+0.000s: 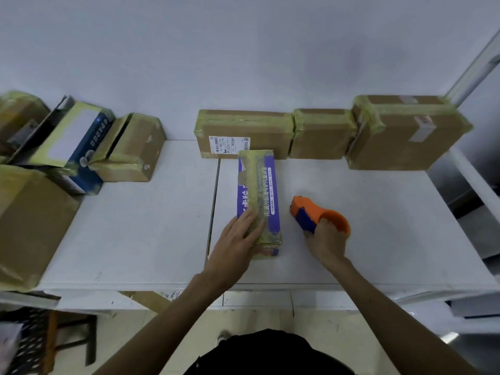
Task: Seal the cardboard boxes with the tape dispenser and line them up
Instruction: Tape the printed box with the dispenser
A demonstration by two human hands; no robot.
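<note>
A long purple box [266, 185] with a yellowish tape strip along its top lies lengthwise in the middle of the white table [135, 226]. My left hand [238, 244] rests flat on its near end, fingers straight. To the right of the box, my right hand [326, 239] grips the orange and blue tape dispenser [316, 215], which sits low over the table, apart from the box. Three taped brown boxes stand in a row against the back wall: a wide one [243, 133], a smaller one [322, 133] and a large one [405, 131].
Several more boxes crowd the left side: a large brown one [32, 220] at the near left, a blue and white one [81, 147] and a taped brown one [132, 147]. A seam [215, 201] splits the tabletop. A metal frame [473, 69] rises at the far right.
</note>
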